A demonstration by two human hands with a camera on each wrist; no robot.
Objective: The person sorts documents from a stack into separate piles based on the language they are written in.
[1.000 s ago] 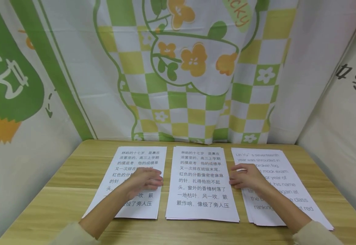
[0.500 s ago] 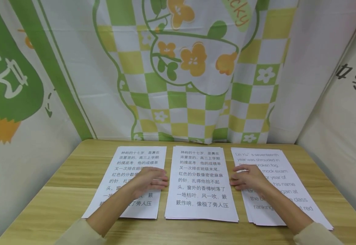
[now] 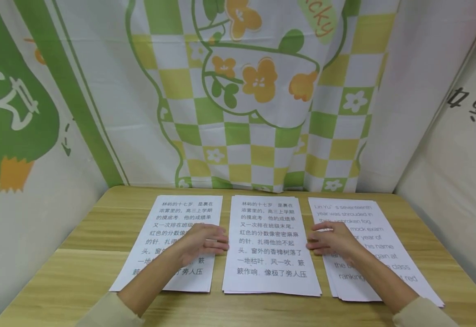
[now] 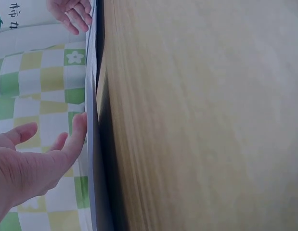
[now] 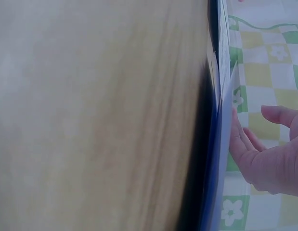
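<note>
Three stacks of printed paper lie side by side on the wooden table. My left hand (image 3: 202,243) hovers over or rests on the right part of the left stack (image 3: 188,210), its fingertips beside the left edge of the middle stack (image 3: 268,245). On the other side, my right hand (image 3: 332,238) lies across the left part of the right stack (image 3: 378,247), fingertips at the middle stack's right edge. In the left wrist view the left hand's fingers (image 4: 77,132) reach down to the paper, loosely extended. The right hand's fingers (image 5: 240,137) likewise meet the paper, thumb apart. Neither hand grips anything.
The wooden table (image 3: 74,272) carries all three stacks, with narrow gaps between them. Behind it hangs a green and yellow checked curtain (image 3: 258,136). Printed cloth walls stand at left (image 3: 78,181) and right (image 3: 458,181).
My left hand has moved right, from over the left stack to the middle stack's left edge. The middle stack has shifted very slightly right. The right hand has barely moved.
</note>
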